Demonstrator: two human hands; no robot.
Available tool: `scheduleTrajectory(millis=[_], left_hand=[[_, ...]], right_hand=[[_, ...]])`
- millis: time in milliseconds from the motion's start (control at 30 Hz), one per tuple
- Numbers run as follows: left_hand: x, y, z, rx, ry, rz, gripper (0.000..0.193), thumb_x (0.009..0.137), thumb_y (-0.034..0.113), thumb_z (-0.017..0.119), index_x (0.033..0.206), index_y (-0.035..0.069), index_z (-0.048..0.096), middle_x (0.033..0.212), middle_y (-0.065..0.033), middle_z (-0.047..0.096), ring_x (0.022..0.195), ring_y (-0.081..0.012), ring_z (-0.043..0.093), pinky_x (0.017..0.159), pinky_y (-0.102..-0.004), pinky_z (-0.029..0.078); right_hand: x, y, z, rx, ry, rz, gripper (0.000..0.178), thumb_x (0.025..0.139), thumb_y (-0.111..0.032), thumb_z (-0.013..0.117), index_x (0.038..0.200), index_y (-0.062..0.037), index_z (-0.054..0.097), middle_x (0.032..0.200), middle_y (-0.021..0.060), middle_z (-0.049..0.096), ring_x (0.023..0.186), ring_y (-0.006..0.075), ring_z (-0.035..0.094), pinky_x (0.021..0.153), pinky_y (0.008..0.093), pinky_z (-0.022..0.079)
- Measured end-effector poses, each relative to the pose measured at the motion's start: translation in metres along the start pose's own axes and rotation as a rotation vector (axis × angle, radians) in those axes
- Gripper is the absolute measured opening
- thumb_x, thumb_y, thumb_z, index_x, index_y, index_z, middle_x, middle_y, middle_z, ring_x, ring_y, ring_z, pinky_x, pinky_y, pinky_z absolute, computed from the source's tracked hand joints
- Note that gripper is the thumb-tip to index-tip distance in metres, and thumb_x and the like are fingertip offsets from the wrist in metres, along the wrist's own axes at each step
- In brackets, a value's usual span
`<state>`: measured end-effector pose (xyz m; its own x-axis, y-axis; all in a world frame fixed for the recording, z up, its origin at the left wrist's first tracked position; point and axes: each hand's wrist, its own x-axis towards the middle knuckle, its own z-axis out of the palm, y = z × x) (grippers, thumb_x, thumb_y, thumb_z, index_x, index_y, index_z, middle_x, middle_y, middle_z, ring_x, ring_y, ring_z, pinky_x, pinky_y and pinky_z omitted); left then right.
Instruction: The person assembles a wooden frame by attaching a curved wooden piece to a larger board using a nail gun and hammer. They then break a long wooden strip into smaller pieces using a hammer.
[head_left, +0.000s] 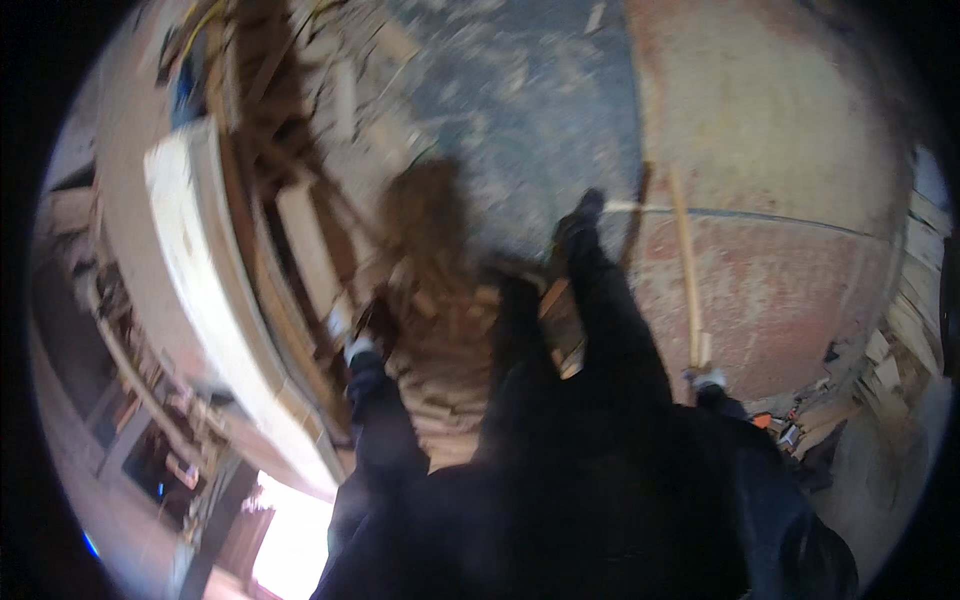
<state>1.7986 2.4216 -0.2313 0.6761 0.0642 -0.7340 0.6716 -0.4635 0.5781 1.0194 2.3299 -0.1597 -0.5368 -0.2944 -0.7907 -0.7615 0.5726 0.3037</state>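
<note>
My right hand (pixel 708 380), in a light glove, is closed around the lower end of a long thin wooden stick (pixel 686 265). The stick points away from me over the reddish panel. On the left my left hand (pixel 362 347), also pale-gloved, is at the near end of a short light wooden board (pixel 308 245). Its fingers are smeared and partly hidden, so the hold cannot be made out. Between the hands are my dark-clothed legs and a shoe (pixel 585 215), above a heap of wood scraps (pixel 440 400).
A thick pale beam (pixel 215 270) runs along my left side. Ahead lies a dusty blue-grey floor sheet (pixel 530 110), bordered on the right by a worn yellow and red panel (pixel 760 120). More scrap wood (pixel 905 320) is piled at the far right.
</note>
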Motion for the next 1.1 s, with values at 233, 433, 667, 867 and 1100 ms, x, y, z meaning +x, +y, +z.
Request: scheduleTrajectory(millis=[233,433,667,867,1100], left_hand=[[-0.187,-0.033,0.26,0.29,-0.633,-0.239,0.041,0.096,0.016,0.059,0.135,0.009,0.051,0.101,-0.0113,0.065,0.079,-0.025,0.062,0.063,-0.0379,0.05],[-0.424,-0.058,0.477,0.769,-1.347,-0.064,0.036,0.094,0.017,0.06,0.126,0.002,0.06,0.113,-0.0063,0.062,0.097,-0.0137,0.059,0.08,-0.0288,0.049],[-0.565,-0.033,0.589,0.745,-1.813,-0.093,0.044,0.097,0.02,0.062,0.135,0.0,0.052,0.124,-0.0091,0.06,0.107,-0.0174,0.059,0.09,-0.0302,0.049],[-0.592,0.016,0.679,0.851,-1.639,-0.06,0.048,0.094,0.02,0.066,0.135,-0.002,0.05,0.127,-0.0137,0.06,0.112,-0.024,0.061,0.093,-0.0363,0.052],[-0.604,0.02,0.895,0.818,-1.57,-0.301,0.043,0.093,0.023,0.068,0.127,-0.001,0.056,0.117,-0.0133,0.064,0.103,-0.0223,0.064,0.087,-0.035,0.053]], right_hand=[[0.008,-0.075,-0.131,0.088,0.022,-0.275,0.066,0.066,-0.051,0.078,0.102,0.0032,0.068,0.095,0.027,0.07,0.092,0.0385,0.07,0.079,0.0452,0.055],[-0.03,-0.131,-0.27,0.28,0.184,-0.497,0.061,0.07,-0.042,0.073,0.11,0.0027,0.062,0.1,0.0283,0.068,0.094,0.0419,0.068,0.084,0.0457,0.054],[-0.031,-0.147,-0.373,0.589,0.251,-0.909,0.058,0.071,-0.035,0.076,0.117,-0.0042,0.06,0.101,0.0237,0.068,0.095,0.0406,0.066,0.082,0.0464,0.053],[0.041,-0.205,-0.437,0.568,0.184,-0.906,0.065,0.075,-0.039,0.076,0.126,-0.0068,0.055,0.107,0.0199,0.067,0.105,0.039,0.063,0.09,0.0448,0.051],[0.118,-0.276,-0.608,0.531,0.179,-0.661,0.063,0.073,-0.042,0.077,0.122,-0.0051,0.06,0.115,0.0226,0.065,0.11,0.0384,0.062,0.093,0.0449,0.05]])
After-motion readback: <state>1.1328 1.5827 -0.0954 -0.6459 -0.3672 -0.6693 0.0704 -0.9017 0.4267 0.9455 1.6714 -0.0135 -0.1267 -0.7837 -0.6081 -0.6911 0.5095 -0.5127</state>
